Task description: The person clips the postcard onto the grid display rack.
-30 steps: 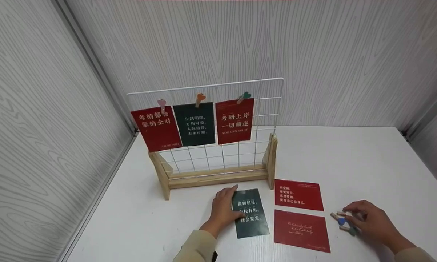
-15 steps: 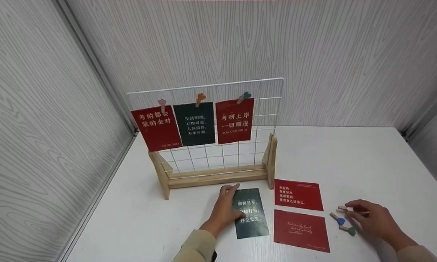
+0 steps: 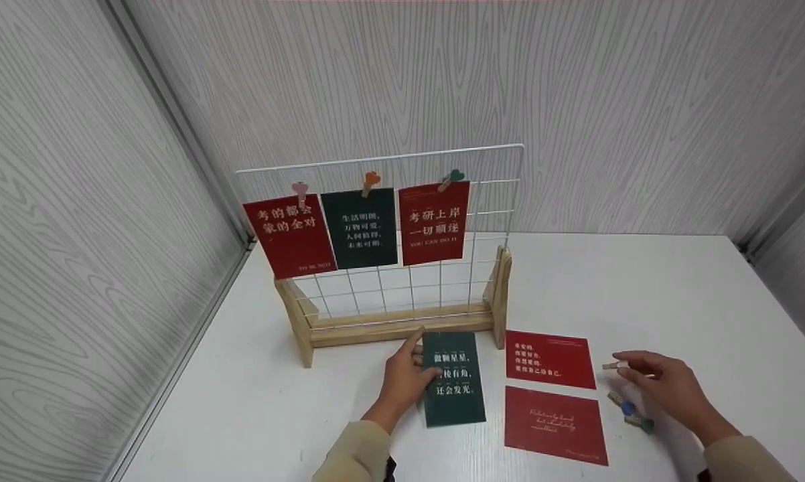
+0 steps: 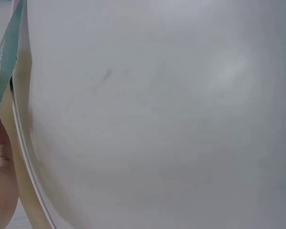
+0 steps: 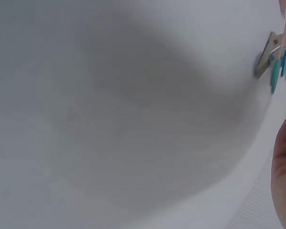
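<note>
My left hand pinches a dark green card with white writing by its left edge, thumb on the printed face. The card is tilted up off the table in the left wrist view, where only part of the hand shows at the left edge. At the right, my right hand pinches a small wooden clothespin between thumb and fingertips, above the table. Just below that hand lie a clothespin with a blue heart and one with a green heart.
A white wire grid rack on a wooden base stands behind. Pink, orange and green heart clothespins fix a red card, a green card and another red card to it. Two red cards lie between my hands.
My left hand has lifted the green card slightly and shifted it up and left. My right hand has picked a clothespin from the small pile and moved it up and left.
</note>
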The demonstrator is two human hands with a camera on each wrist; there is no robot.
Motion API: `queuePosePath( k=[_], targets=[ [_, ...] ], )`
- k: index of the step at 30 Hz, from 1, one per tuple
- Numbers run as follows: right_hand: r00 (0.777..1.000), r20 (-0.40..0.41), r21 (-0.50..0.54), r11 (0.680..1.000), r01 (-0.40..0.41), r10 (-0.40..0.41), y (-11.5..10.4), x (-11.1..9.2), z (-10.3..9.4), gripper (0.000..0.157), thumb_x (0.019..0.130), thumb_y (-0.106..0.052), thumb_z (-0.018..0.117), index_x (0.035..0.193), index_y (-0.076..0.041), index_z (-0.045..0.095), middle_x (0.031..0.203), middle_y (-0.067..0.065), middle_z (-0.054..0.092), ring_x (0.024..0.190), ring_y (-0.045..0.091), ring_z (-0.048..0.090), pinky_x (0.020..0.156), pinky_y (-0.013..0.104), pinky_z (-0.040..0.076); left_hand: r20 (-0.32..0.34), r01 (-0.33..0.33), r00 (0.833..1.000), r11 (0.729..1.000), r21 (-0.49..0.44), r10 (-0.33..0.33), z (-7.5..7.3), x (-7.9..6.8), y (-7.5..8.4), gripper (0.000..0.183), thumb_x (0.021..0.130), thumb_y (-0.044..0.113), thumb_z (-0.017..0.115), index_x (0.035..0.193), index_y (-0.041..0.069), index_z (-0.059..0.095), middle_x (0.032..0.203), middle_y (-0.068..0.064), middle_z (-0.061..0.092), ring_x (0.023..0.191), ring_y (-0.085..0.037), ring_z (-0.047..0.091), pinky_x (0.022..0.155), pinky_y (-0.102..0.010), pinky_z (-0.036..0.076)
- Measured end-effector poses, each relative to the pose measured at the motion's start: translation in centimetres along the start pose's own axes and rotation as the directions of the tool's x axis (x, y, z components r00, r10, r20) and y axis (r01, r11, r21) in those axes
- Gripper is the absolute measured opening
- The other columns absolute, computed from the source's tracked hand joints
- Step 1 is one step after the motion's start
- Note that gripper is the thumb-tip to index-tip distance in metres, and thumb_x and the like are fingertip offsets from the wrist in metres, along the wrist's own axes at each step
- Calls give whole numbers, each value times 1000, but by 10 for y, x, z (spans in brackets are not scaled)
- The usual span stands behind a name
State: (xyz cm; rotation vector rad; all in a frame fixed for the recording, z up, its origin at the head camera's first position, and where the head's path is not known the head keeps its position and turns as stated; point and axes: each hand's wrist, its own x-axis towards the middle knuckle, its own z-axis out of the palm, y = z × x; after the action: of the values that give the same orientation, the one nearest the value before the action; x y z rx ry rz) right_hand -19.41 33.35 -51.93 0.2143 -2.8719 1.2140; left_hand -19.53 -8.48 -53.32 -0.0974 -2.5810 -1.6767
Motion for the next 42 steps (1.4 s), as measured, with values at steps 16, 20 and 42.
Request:
queuePosePath(
  k=[16,20,42],
  targets=[
    [986,-109,94,986,137,-127,-39,32,17,34,94,-14,61,127,-9,60,108,9,66,91,2,58,75,17,49,-10,-44,999,993,-108,43,-8,12,28,71,80,0,74,140,15,41,90,2,61,84,-11,61,75,-30,51],
    [984,-128,92,986,140,-128,-49,40,16,33,94,-21,61,124,-7,63,109,8,67,93,-3,57,78,14,46,-7,-52,999,992,-114,52,-9,16,37,70,80,0,74,139,17,40,91,2,61,85,-11,61,76,-30,51],
    [949,-179,243,923,297,-258,-138,67,-1,25,92,-5,62,115,5,64,104,19,67,89,5,63,76,14,49,-51,-219,975,970,-105,215,-18,48,101,69,80,-2,73,137,20,41,94,1,65,86,-12,62,77,-27,54]
  ],
)
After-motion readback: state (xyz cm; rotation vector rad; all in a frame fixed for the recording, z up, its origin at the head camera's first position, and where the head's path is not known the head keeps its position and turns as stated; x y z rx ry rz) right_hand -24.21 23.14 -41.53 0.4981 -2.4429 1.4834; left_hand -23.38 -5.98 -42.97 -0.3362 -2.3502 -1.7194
